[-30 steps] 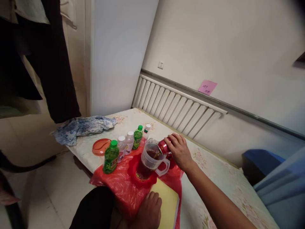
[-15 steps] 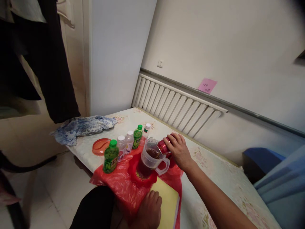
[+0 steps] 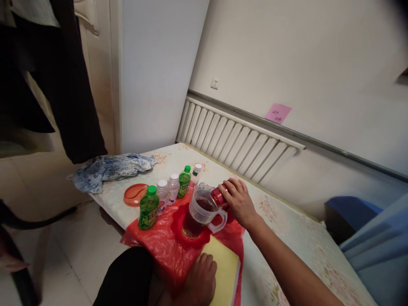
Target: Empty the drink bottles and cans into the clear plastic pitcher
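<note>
My right hand is closed around a red can, tipped with its top over the rim of a clear plastic jug. Dark brown liquid partly fills the jug, whose handle points toward my right arm. Beneath the jug is a red scalloped dish on a red plastic bag. My left hand rests, fingers lying down, at the edge of a yellow notebook. Left of the jug stand green bottles and clear, white-capped bottles.
An orange lid lies left of the bottles, near the edge of the flower-patterned surface. Behind it is a crumpled blue-and-white cloth. A white radiator runs along the wall. My black-clad knee is at the front.
The red can stays tilted over the jug in my right hand. A thin stream at the can's mouth shows less clearly now. My left hand has hardly moved.
</note>
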Motion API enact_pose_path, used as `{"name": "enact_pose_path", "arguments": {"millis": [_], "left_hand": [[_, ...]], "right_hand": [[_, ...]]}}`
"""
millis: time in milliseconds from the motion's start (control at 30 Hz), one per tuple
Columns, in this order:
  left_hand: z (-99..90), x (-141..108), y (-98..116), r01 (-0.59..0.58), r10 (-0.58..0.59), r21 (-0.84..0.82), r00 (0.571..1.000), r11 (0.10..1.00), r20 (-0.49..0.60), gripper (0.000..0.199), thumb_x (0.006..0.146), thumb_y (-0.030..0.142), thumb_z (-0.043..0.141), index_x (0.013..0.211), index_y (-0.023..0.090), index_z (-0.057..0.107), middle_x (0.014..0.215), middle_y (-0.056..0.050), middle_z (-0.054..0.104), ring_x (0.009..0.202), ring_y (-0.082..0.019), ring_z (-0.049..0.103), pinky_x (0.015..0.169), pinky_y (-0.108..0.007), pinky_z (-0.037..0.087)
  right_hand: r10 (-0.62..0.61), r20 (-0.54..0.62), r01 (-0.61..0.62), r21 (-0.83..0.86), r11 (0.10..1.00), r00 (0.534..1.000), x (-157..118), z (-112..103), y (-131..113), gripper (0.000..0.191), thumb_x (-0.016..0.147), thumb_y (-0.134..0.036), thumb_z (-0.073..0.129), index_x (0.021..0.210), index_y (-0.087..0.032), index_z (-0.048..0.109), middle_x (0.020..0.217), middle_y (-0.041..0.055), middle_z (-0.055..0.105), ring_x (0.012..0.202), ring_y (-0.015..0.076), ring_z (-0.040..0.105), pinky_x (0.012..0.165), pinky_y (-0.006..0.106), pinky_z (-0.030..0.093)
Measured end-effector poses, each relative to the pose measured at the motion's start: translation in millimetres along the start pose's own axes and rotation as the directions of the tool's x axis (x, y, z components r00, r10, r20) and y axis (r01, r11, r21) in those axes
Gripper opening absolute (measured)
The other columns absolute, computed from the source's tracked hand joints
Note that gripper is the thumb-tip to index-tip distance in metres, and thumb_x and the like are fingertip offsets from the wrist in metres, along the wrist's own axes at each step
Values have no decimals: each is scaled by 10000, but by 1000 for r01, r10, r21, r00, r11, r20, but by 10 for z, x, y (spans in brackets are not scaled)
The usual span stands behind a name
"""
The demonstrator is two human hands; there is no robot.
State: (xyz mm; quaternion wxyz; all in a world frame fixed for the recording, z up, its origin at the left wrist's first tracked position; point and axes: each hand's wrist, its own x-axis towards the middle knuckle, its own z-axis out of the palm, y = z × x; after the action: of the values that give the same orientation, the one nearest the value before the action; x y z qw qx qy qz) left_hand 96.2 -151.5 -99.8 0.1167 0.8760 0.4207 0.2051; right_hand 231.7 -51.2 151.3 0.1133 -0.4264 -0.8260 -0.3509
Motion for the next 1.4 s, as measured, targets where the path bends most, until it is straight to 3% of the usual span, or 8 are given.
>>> {"name": "enact_pose_path", "arguments": {"millis": [400, 567, 667, 767, 867, 967, 1133, 1400], "left_hand": [[-19, -7, 4, 4, -5, -26, 1000, 1000, -16, 218, 835, 135, 499, 1029, 184, 584, 1106, -64, 576, 1026, -250, 497, 994, -423, 386], [-34, -2, -10, -9, 8, -42, 1000, 999, -14, 201, 832, 145, 504, 1016, 189, 574, 1100, -60, 565, 1021, -243, 487, 983, -415, 388], [3, -2, -22, -17, 17, -29, 999, 999, -32, 237, 825, 132, 499, 1043, 194, 569, 1122, -57, 559, 1043, -247, 475, 996, -419, 380], [27, 2, -23, -11, 10, -28, 999, 1000, -52, 261, 821, 104, 479, 1044, 198, 577, 1126, -53, 564, 1051, -248, 471, 1001, -416, 377], [12, 8, -12, -4, 2, -48, 999, 999, -45, 262, 828, 92, 460, 1028, 199, 590, 1120, -49, 575, 1043, -242, 477, 998, -408, 379], [-17, 15, -2, 8, -10, -65, 1000, 998, -26, 279, 829, 83, 452, 1038, 196, 600, 1127, -53, 590, 1051, -238, 482, 1000, -400, 380], [4, 39, -20, 19, -19, -44, 1000, 999, 4, 303, 844, 105, 463, 1095, 190, 610, 1210, -68, 591, 1107, -250, 485, 1029, -414, 368], [44, 47, -47, 7, -7, -4, 1000, 1000, 9, 335, 829, 93, 484, 1123, 200, 604, 1225, -64, 597, 1113, -251, 499, 1013, -421, 388]], "right_hand": [[48, -7, -48, 35, 998, 999, -42, 55, -11, 394, 921, -165, 493, 1310, -216, 533, 1269, 120, 577, 1248, 305, 391, 1074, 532, 292], [189, -22, -182, 171, 968, 982, -141, 109, 20, 515, 824, -116, 554, 1332, -196, 512, 1261, 136, 568, 1221, 307, 414, 1038, 521, 339], [341, -31, -312, 336, 889, 939, -302, 192, 60, 592, 743, -116, 591, 1326, -185, 507, 1252, 133, 572, 1183, 300, 460, 1006, 514, 385], [573, -3, -487, 523, 700, 820, -581, 353, 84, 585, 691, -203, 648, 1266, -176, 546, 1203, 121, 617, 1103, 296, 535, 969, 505, 429], [792, 173, -675, 645, 358, 586, -949, 562, 31, 593, 641, -294, 705, 1207, -171, 578, 1107, 104, 675, 984, 290, 613, 886, 476, 490], [855, 367, -724, 690, 16, 368, -1299, 774, -111, 585, 594, -339, 739, 1136, -160, 610, 975, 85, 719, 852, 274, 662, 766, 408, 539], [886, 388, -717, 690, -97, 253, -1591, 1083, -358, 508, 575, -339, 722, 1041, -154, 643, 858, 78, 745, 730, 268, 687, 652, 371, 555], [897, 405, -703, 690, -171, 179, -1633, 1494, -512, 658, 558, -323, 724, 1184, -172, 589, 979, 63, 748, 883, 276, 702, 800, 406, 555]]}}
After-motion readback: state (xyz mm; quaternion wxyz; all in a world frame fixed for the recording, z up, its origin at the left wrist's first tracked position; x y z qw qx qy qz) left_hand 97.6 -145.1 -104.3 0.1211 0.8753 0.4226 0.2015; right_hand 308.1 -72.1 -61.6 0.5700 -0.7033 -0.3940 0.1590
